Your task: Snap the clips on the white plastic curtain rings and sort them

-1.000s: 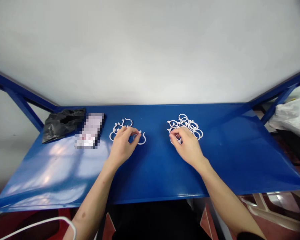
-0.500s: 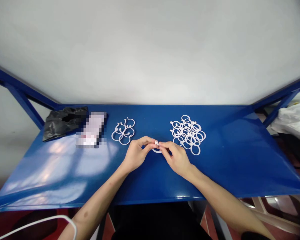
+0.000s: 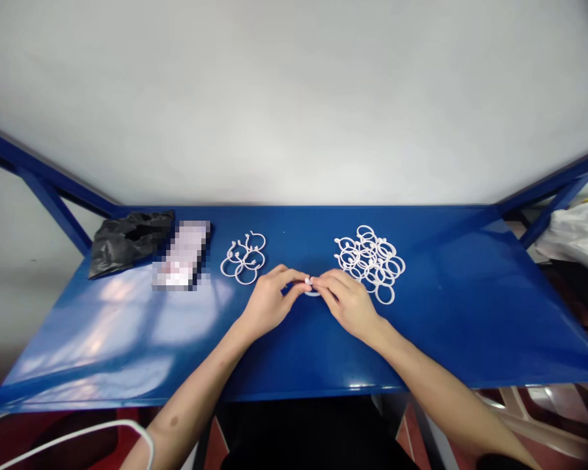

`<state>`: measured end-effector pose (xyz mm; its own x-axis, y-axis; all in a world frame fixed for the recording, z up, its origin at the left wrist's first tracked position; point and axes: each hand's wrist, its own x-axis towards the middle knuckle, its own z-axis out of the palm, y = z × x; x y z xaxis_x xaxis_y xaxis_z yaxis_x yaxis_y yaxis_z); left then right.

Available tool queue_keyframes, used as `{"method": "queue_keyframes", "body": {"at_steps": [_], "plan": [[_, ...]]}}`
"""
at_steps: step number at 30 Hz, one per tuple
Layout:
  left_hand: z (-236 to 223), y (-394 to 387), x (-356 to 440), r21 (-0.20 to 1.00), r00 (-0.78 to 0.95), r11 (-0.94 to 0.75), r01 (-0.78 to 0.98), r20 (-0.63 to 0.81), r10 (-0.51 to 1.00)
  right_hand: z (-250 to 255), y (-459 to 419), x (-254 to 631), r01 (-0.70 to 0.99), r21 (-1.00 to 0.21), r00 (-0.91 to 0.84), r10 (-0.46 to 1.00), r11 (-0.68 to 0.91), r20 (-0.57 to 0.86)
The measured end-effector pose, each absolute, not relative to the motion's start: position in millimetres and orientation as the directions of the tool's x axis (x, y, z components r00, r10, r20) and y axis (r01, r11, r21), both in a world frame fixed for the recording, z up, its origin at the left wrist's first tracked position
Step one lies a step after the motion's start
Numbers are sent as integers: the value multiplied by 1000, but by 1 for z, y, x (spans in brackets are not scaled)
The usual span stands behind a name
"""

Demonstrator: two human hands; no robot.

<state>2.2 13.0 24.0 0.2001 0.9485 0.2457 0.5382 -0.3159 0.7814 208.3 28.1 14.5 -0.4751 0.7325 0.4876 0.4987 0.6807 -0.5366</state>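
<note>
Between my fingertips, near the middle of the blue table (image 3: 294, 352), is a white plastic ring (image 3: 312, 294), mostly covered by the fingers. My left hand (image 3: 273, 297) pinches it from the left, and my right hand (image 3: 347, 301) pinches it from the right. The small white knob of the ring shows where the fingertips meet. To the left lies a small group of white rings (image 3: 245, 282), several of them with visible gaps at their knobs. A larger heap of white rings (image 3: 385, 303) overlaps just beyond my right hand.
A black plastic bag (image 3: 112, 245) lies at the table's far left, beside a blurred flat pale object (image 3: 186, 251). A white wall (image 3: 294, 104) rises behind the table. Blue frame bars (image 3: 53, 196) flank it. A white curved rod (image 3: 102, 425) crosses the lower left.
Both hands keep their pinch on the ring, with the fingertips shifted slightly around its knob. The view has moved a little; both ring groups lie as before.
</note>
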Motion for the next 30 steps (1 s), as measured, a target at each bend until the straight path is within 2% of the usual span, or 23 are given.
{"method": "queue_keyframes", "body": {"at_steps": [2,5,8,10,14,18,25,30], "plan": [[28,18,-8,674,178,-342,655,302,936,18,40,215,610,-491,-395,776,622,492],[28,26,-26,480,42,-250,841,402,915,22,61,234,731,-467,-224,821,498,525],[19,33,-40,336,-28,-126,933,418,908,23,80,254,852,-414,-68,852,320,519],[11,36,-44,286,-38,-85,954,400,916,22,88,262,887,-401,4,866,227,500],[1,39,-46,221,-26,-57,973,354,935,18,97,264,911,-391,62,890,134,451],[-2,40,-45,171,-31,-24,985,312,950,15,100,260,919,-378,69,903,108,425],[0,41,-43,192,-48,-7,981,283,958,17,97,263,916,-371,29,899,150,436],[0,41,-41,188,-46,-15,982,317,947,13,94,268,921,-349,-11,909,172,418]]}}
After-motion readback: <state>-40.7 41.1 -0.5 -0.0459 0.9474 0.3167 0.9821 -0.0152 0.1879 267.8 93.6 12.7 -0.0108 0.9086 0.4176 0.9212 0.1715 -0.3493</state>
